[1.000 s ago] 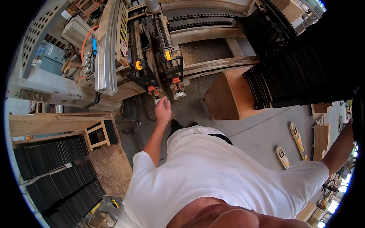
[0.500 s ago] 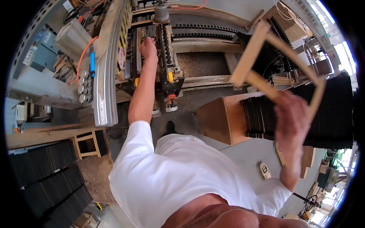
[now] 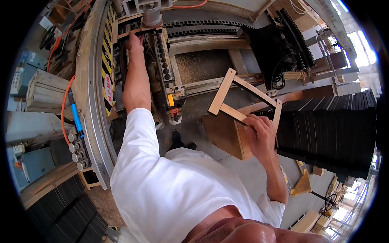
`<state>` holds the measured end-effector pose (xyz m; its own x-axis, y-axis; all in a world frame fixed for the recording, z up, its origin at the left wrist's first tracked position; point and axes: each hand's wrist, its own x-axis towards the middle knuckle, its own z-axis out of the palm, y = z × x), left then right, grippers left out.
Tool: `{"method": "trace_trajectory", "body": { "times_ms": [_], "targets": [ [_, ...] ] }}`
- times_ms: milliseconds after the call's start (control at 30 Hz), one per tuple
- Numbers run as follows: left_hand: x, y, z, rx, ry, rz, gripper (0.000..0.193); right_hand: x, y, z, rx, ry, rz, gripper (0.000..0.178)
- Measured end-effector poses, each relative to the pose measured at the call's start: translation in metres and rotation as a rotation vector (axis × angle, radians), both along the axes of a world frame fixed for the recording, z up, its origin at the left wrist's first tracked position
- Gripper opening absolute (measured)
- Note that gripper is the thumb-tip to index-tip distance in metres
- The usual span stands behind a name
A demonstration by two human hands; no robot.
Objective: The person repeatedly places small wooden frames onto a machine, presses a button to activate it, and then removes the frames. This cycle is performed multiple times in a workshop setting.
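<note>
In my right hand (image 3: 261,135) is a light wooden frame (image 3: 221,92) with black edges, gripped by one of its bars and tilted in the air to the right of the machine. Its strips overrun the corners, and small dark holes show near some ends. My left hand (image 3: 134,43) reaches far into the machine (image 3: 166,77), fingers curled at a light strip of another wooden frame (image 3: 122,35) lying under the metal cylinder (image 3: 151,17). The fingertips there are partly hidden. A row of black round knobs (image 3: 161,54) runs just right of that hand.
Tall stacks of black-edged pieces (image 3: 324,129) stand at the right beside a wooden box (image 3: 227,135); more black stacks (image 3: 60,210) lie at lower left. A metal rail (image 3: 95,121) with a blue tube (image 3: 76,117) borders my left arm. Sawdust covers part of the machine bed.
My left hand has gone farther forward to the frame strip in the machine. My right hand has brought its frame lower and leftward, toward the machine. The view has shifted.
</note>
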<state>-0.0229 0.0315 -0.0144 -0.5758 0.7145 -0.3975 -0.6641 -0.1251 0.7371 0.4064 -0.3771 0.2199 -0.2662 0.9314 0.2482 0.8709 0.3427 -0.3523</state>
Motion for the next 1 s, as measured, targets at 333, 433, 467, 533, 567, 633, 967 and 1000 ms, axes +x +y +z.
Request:
{"method": "trace_trajectory", "body": {
  "times_ms": [333,433,467,533,567,633,967,1000],
  "targets": [
    [0.055,-0.147,-0.006,-0.041,-0.008,-0.031,0.045,-0.044,0.114,-0.058,0.097,0.06,0.334,0.016],
    [0.06,-0.209,-0.02,0.037,-0.09,-0.093,0.036,-0.087,0.153,-0.079,0.14,0.087,0.503,0.017],
    [0.06,-0.229,-0.029,0.152,-0.061,-0.088,0.034,-0.105,0.163,-0.087,0.175,0.105,0.565,0.017],
    [0.088,-0.256,0.009,0.15,-0.18,-0.172,0.028,-0.13,0.189,-0.111,0.224,0.151,0.625,0.017],
    [0.08,-0.269,-0.005,0.145,-0.21,-0.195,0.031,-0.15,0.189,-0.108,0.145,0.11,0.648,0.017],
    [0.081,-0.281,-0.01,0.255,-0.244,-0.26,0.03,-0.177,0.205,-0.132,0.208,0.167,0.701,0.019],
    [0.079,-0.287,-0.019,0.321,-0.201,-0.085,0.023,-0.227,0.216,-0.146,0.124,-0.014,0.798,0.028],
    [0.078,-0.288,-0.022,0.307,-0.181,-0.056,0.024,-0.232,0.22,-0.146,0.149,-0.028,0.789,0.03]
  ]
}}
